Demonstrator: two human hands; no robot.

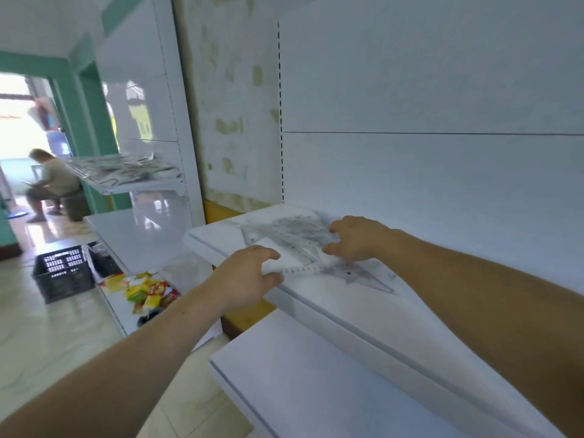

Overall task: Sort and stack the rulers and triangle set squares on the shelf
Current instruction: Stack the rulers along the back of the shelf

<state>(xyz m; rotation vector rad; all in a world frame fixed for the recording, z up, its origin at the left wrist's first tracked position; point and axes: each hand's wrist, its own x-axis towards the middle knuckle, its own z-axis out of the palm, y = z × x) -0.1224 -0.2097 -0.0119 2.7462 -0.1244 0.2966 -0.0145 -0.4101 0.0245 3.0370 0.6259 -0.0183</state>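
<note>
Two hands are at work on the white shelf (410, 314), and both are yours. The things you are sorting are clear plastic. The white board shows through them, and their grey printed marks and scales read as a smudge in this blurred view. Most lie in one overlapping pile (294, 232) near the shelf's left end, close to the back panel. The sheets run into each other, so you cannot count them from here. Two pieces stand out from the pile. One is a long ruler (305, 269) with a row of small holes along its edge, lying across the front of the pile. The other is a set square (363, 276), flat on the board just right of the ruler, with its sharp point aimed right and a dark dot near its middle.

Your left hand (249, 273) is at the front edge of the shelf, thumb above and a finger below, narrowly pinching the ruler's left end. Your right hand (357, 238) arches over the pile's right side with its fingers curled down onto it. Whether it grips a sheet cannot be told.

Further left you have one black crate (63, 273) on the floor, a heap of yellow and red packets (148, 289) near it, and one seated person (50, 184) by the doorway.
</note>
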